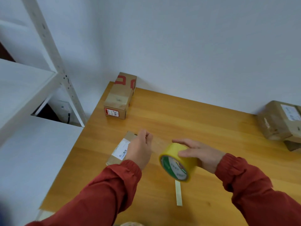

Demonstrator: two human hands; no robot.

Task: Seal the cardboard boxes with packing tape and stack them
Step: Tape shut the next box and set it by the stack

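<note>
Over table (pixel 211 121), right hand (pixel 202 154) grips tape roll (pixel 175 162); left hand (pixel 140 149) pinches strip (pixel 158 142).

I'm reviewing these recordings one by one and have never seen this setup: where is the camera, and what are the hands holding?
No machine here: a person in red sleeves works with bare hands. The one picture comes from a camera worn on the head, looking down at a wooden table. The right hand holds a yellow tape roll; the left hand pinches the clear stretch of tape pulled from it, above a small labelled box. Farther back lies a box with red print, at the right edge more boxes, stacked, and near the roll a pale strip. A white shelf stands on the left.
</note>
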